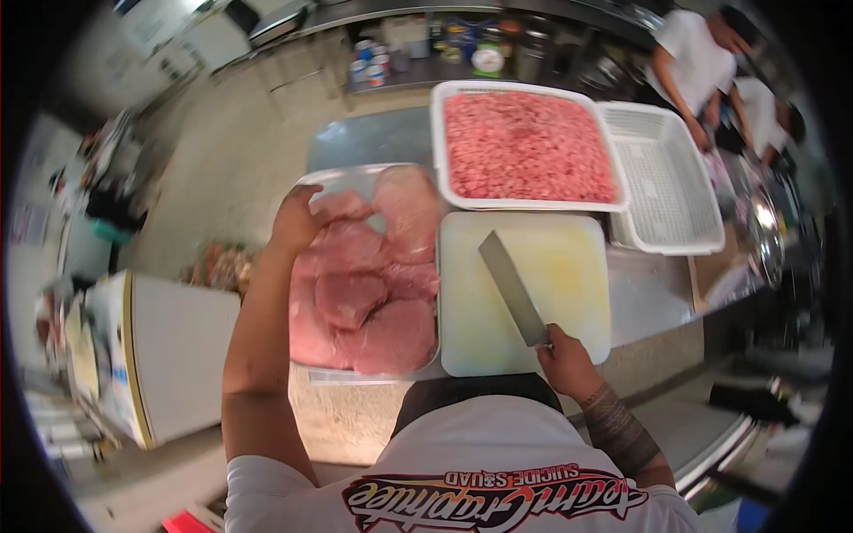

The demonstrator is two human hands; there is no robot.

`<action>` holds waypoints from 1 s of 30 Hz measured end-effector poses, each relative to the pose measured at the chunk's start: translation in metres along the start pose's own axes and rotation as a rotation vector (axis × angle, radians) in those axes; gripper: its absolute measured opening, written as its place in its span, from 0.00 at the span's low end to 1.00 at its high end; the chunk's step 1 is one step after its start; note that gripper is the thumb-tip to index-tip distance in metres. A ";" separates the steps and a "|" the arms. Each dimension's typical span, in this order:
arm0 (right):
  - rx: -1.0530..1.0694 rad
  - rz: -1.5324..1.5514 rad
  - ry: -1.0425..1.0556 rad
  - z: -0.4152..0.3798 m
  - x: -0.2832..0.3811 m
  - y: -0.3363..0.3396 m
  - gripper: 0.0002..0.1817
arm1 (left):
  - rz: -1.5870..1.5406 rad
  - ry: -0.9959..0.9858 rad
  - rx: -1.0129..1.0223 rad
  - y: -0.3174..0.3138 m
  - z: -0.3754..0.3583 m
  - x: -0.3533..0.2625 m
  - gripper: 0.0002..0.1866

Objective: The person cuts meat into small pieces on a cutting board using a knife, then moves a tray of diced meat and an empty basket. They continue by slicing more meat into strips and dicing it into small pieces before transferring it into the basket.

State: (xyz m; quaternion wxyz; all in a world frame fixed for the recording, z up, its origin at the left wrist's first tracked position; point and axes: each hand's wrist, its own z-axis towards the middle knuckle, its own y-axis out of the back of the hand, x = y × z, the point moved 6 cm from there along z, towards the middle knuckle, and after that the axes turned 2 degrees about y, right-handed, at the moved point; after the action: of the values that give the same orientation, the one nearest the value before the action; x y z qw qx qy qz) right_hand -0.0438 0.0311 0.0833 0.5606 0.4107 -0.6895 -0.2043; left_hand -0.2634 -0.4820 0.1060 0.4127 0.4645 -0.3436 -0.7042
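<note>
Knife with a broad grey metal blade (514, 289), one, above white-yellow rectangular plastic cutting board (577, 293), one; contact unclear. Long axis slants near-right to far-left, tip pointing far. Right hand (565, 357) grips the handle. Left hand (298, 211), fingers curled, at far-left edge of one silver metal tray (351, 178); can't tell if gripping. Pink raw meat slabs (391, 338), at least five, overlapping. White plastic crates, two, far right: diced pink meat (533, 147) in the left one.

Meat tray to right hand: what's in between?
Head view: the cutting board, with the blade of the knife, gripped by the right hand, slanting over it.
</note>
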 end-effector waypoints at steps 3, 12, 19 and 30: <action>-0.053 -0.059 -0.089 -0.022 0.010 -0.012 0.16 | 0.060 -0.027 0.287 -0.046 0.029 0.026 0.24; -0.459 -0.331 -0.145 -0.040 0.022 0.024 0.26 | 0.234 0.093 0.692 -0.066 0.049 0.018 0.37; -0.281 -0.279 -0.033 -0.004 -0.026 0.003 0.19 | -0.350 0.163 0.286 -0.077 0.074 -0.057 0.34; -0.723 0.016 -0.050 0.170 -0.119 0.220 0.21 | -0.770 0.508 0.035 -0.201 0.116 -0.097 0.26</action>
State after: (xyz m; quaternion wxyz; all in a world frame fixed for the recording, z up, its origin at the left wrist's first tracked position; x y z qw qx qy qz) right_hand -0.2741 0.2226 0.1257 0.6541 0.1755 -0.5892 -0.4406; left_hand -0.4028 -0.2977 0.0066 0.1844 0.7230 -0.0458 -0.6642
